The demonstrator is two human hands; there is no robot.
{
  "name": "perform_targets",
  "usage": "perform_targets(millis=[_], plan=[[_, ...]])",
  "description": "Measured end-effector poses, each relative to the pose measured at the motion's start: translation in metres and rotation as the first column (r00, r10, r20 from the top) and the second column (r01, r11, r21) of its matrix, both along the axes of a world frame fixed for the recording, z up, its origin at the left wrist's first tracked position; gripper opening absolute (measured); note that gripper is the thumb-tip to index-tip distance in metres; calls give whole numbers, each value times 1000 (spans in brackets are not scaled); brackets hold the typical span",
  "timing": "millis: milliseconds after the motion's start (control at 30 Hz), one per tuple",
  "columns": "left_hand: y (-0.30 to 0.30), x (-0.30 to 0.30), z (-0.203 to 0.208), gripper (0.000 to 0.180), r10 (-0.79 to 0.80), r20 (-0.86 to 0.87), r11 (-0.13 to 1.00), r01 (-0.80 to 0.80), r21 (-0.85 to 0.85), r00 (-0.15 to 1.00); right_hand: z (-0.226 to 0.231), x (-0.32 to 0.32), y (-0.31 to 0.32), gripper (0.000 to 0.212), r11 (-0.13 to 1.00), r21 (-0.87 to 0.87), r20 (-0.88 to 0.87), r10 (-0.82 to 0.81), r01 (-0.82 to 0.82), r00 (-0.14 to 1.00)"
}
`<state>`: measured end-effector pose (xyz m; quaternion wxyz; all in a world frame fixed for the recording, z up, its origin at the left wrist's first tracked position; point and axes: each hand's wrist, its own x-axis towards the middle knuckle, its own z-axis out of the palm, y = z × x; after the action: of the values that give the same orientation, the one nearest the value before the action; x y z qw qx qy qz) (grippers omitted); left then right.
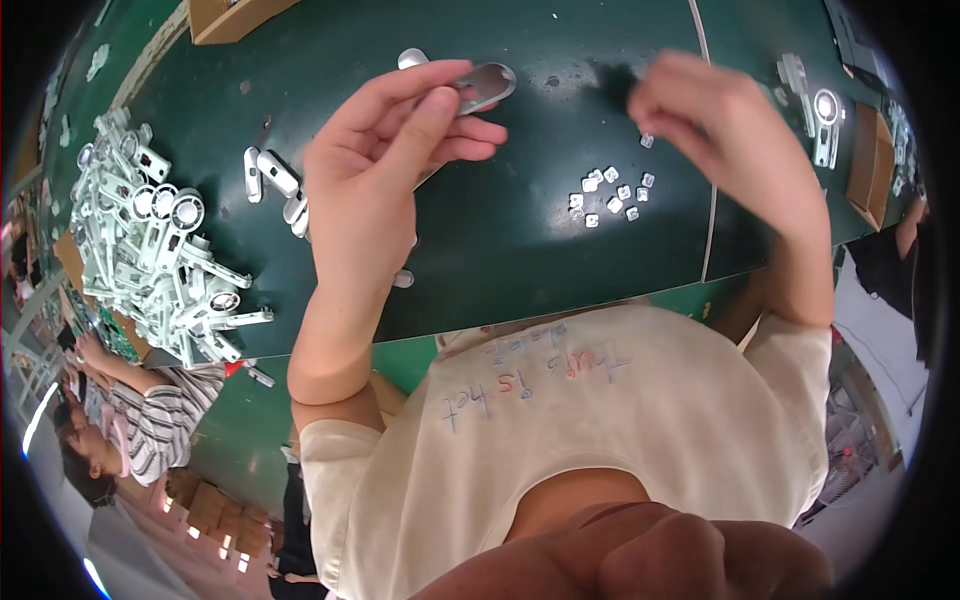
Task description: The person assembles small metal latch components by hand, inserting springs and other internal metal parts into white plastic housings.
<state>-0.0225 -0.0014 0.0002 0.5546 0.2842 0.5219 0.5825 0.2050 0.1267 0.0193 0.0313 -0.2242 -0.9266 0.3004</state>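
Note:
My left hand [385, 140] is raised over the table and pinches an elongated, rounded silver-grey casing [488, 88] between thumb and fingers. My right hand [705, 125], slightly smeared by motion, hovers farther right with its fingers curled together; whatever they may hold is hidden. Just under its fingertips shows a small pale square piece [647, 141]. Several similar small square pieces [623, 192] lie loosely grouped on the table between the hands. Around my left wrist lie more silver casings [278, 174], some partly covered by the hand and forearm.
A large heap of pale green plastic handle-like parts [160, 240], some with round rings, covers the table's left side. A few similar parts [825, 115] lie at the far right beside a cardboard box [870, 165]. Another cardboard box [235, 18] stands at the back. A person [150, 420] sits at left.

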Motion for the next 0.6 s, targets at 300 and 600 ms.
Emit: perform_targets(millis=[300, 600], plan=[[1, 12, 4, 24, -79, 38, 997, 79, -7, 996, -11, 6, -33, 14, 971, 51, 70, -238, 235, 969], [-1, 17, 5, 21, -99, 57, 995, 100, -5, 993, -11, 18, -30, 15, 983, 22, 39, -182, 181, 983]])
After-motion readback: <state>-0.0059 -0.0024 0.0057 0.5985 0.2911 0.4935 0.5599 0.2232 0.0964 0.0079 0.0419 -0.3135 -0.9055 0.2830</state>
